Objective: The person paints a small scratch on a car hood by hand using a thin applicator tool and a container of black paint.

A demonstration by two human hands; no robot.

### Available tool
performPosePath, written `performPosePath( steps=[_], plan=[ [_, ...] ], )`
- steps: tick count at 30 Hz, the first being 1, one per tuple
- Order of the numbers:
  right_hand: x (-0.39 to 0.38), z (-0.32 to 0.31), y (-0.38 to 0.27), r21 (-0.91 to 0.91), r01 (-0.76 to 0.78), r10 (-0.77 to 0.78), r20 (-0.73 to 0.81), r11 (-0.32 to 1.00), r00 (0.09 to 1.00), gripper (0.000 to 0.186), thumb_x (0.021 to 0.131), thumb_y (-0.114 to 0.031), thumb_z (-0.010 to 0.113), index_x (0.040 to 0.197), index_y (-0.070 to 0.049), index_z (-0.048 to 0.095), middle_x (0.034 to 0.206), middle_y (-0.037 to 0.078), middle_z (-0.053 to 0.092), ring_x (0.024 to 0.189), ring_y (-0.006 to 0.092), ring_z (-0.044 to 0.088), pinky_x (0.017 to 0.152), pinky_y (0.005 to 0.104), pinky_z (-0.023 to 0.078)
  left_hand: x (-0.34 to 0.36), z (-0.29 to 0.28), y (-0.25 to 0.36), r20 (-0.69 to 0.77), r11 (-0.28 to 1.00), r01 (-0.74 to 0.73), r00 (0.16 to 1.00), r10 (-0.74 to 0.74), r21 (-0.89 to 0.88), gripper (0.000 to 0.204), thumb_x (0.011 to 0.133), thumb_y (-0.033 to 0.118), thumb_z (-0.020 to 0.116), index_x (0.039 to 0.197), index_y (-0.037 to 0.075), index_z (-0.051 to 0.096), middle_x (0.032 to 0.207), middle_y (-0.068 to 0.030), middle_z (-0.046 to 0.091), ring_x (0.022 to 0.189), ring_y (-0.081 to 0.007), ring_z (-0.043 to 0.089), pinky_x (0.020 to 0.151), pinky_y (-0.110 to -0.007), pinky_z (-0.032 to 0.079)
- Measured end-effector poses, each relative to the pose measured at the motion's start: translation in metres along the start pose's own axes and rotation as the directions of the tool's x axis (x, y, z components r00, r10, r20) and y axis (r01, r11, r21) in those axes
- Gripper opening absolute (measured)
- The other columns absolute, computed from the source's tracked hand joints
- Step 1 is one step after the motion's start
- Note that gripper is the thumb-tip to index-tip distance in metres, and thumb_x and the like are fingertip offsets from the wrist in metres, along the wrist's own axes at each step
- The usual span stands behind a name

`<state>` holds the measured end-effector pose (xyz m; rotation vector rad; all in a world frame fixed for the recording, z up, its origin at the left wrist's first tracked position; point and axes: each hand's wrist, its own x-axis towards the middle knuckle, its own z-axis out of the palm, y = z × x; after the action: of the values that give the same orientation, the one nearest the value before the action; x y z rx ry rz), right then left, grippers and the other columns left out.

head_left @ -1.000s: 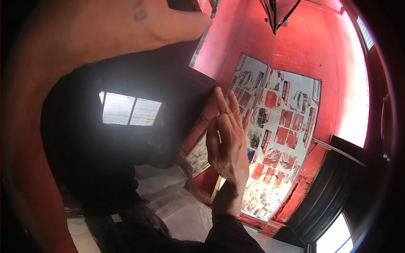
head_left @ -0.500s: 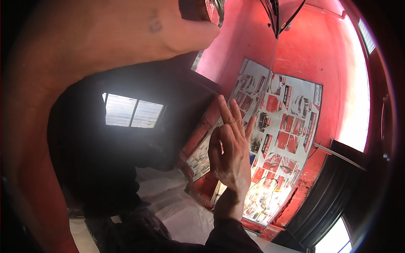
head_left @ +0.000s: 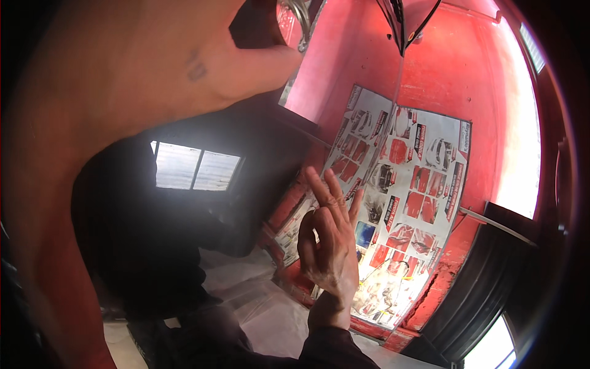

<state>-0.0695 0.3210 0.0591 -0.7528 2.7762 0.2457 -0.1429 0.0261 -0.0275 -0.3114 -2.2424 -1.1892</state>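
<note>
My left arm curves up from the lower left edge, large and close. My left hand is at the top, its thumb stretched toward a shiny curved ring with a clear, pinkish middle. The fingers run out of the picture, and the ring's kind cannot be made out. In the centre, my right hand is raised, in a dark sleeve. Thumb and forefinger are bent together in a loop while the other fingers stretch up. Anything between those two fingertips is too small or hidden to tell.
Behind my right hand, a printed board with car photos leans on a red wall. Black strips hang at the top. A ribbed black panel stands at the lower right. Translucent plastic sheeting lies below, beside a large dark shape.
My left hand and the shiny ring have shifted a little to the left. My right hand has dropped slightly and moved left, its looped fingers kept the same.
</note>
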Motion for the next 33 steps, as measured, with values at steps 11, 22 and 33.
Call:
performPosePath(
  steps=[11, 22, 33],
  plan=[
    [0.017, 0.004, 0.007, -0.005, 0.038, -0.038, -0.019, 0.999, 0.999, 0.009, 0.084, -0.002, 0.063, 0.091, -0.003, 0.057, 0.163, 0.014, 0.038, 0.154, 0.0369, 0.030, 0.122, 0.0696, 0.010, -0.007, -0.006, 0.001, 0.003, 1.000, 0.019, 1.000, -0.019, 0.012, 0.039, 0.069, 0.008, 0.077, 0.106, 0.006, 0.068, 0.084, -0.0022, 0.057, 0.074, -0.0168, 0.049, 0.066, -0.031, 0.038],
    [0.011, -0.002, 0.008, 0.021, 0.018, -0.017, -0.064, 1.000, 0.998, 0.011, 0.081, 0.000, 0.062, 0.090, -0.003, 0.056, 0.162, 0.014, 0.040, 0.154, 0.0366, 0.029, 0.122, 0.0692, 0.012, -0.008, -0.009, 0.002, 0.007, 1.000, 0.020, 1.000, -0.021, 0.020, 0.041, 0.068, 0.007, 0.078, 0.108, 0.007, 0.068, 0.085, -0.0010, 0.056, 0.074, -0.0153, 0.048, 0.067, -0.030, 0.037],
    [0.017, -0.001, 0.008, -0.009, 0.033, -0.034, -0.020, 0.999, 0.999, 0.011, 0.082, -0.003, 0.066, 0.089, -0.003, 0.058, 0.159, 0.012, 0.045, 0.153, 0.0337, 0.032, 0.121, 0.0701, 0.013, -0.006, -0.008, 0.006, 0.034, 0.999, 0.018, 0.999, -0.019, 0.026, 0.044, 0.067, 0.007, 0.078, 0.110, 0.007, 0.068, 0.085, 0.0001, 0.056, 0.074, -0.0139, 0.047, 0.067, -0.029, 0.036]
  ],
)
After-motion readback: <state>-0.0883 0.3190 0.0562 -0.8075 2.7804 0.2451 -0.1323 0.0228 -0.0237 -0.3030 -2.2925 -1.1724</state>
